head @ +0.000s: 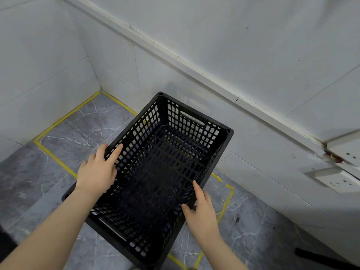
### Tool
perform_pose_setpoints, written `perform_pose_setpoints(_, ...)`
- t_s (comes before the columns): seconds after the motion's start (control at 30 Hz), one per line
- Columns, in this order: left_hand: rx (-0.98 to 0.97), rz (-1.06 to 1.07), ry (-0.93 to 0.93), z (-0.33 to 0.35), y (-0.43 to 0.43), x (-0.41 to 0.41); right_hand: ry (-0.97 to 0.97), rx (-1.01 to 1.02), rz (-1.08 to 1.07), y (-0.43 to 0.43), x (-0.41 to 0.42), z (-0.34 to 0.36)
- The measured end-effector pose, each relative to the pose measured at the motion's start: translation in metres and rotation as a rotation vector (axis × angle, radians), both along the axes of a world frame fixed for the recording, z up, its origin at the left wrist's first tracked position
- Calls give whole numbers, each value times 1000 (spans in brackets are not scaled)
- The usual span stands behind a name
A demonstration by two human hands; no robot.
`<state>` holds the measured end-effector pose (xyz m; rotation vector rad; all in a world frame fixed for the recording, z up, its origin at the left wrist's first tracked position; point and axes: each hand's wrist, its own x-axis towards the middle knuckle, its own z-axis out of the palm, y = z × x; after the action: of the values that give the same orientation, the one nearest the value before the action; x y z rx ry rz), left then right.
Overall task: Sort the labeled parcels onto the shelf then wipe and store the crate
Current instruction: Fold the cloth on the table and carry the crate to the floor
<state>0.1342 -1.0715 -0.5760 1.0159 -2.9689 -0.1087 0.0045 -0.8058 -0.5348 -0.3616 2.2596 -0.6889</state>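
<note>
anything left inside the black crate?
No parcels visible: the black crate shows only its own mesh floor and walls. The left hand and right hand on its rims cover small patches of side wall.

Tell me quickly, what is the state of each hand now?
Left hand: open, straight fingers resting on the crate rim.
Right hand: holding the crate's right rim, thumb inside.

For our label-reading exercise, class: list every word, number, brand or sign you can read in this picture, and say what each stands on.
None: no text can be read here.
The crate shows no label or brand.
The sockets are too blurred to show any marking.
The tape is plain yellow, with no lettering.
</note>
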Motion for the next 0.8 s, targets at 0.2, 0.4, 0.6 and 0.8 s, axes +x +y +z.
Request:
perform_pose_setpoints(0.2, 84, 56, -28, 8, -2, -3, -33, 5, -110, 4, -12, -6)
perform_pose_setpoints(0.4, 94, 99, -86, 5, -6, -1, -72, 11, -120, 6, -11, -10)
perform_pose_setpoints(0.6, 113, 141, -102, 1, -9, 5, -112, 13, -143, 1, 1, -9)
perform_pose_setpoints(0.8, 103, 112, -164, 3, -2, 19, -114, 10, -122, 1, 11, -2)
